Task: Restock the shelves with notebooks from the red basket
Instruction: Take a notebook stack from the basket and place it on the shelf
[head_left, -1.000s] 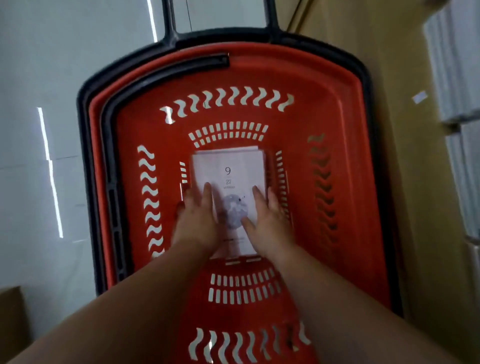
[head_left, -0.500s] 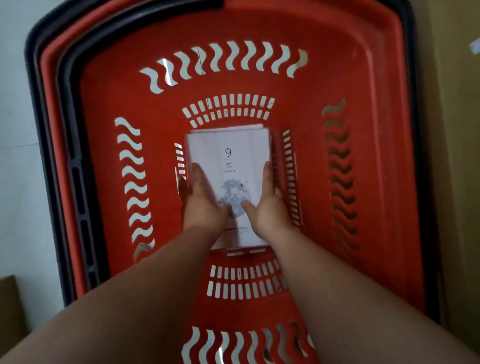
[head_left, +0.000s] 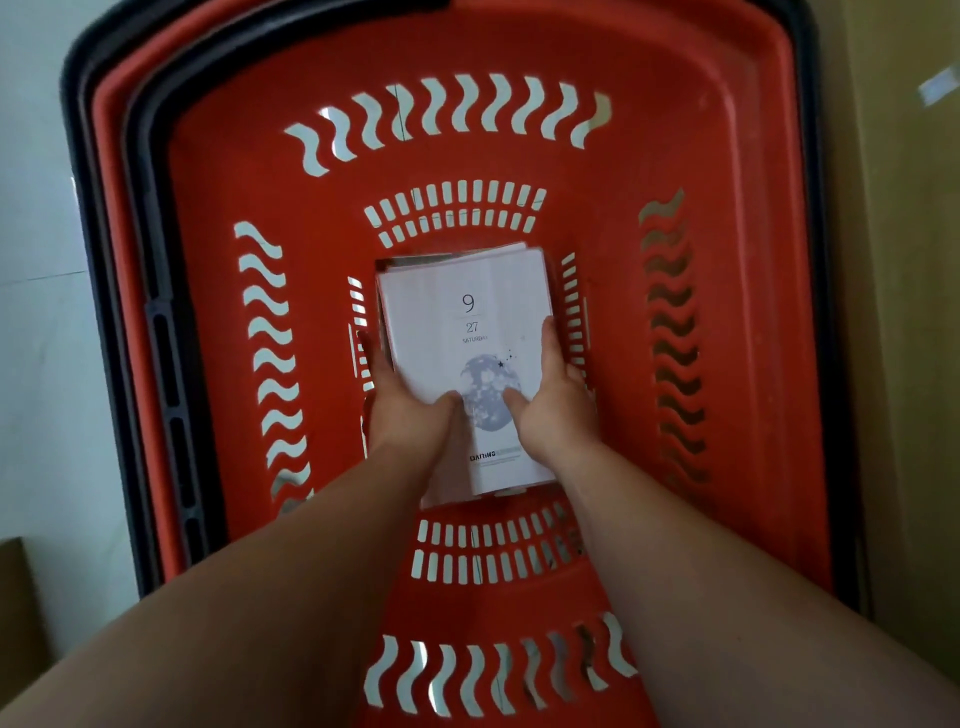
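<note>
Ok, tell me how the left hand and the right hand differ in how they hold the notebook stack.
The left hand sits lower, fingers tucked down the stack's left edge; the right hand reaches further up, fingers lying along the right edge of the notebooks. The left thumb lies near the cover's lower left; the right thumb rests on the moon picture. Both press inward on the stack, deep in the red basket.

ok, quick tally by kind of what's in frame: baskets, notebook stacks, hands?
Red basket: 1
Notebook stack: 1 (several notebooks, exact number can't be told)
Hands: 2, left hand and right hand, both gripping the stack's sides
Total: 4
</note>
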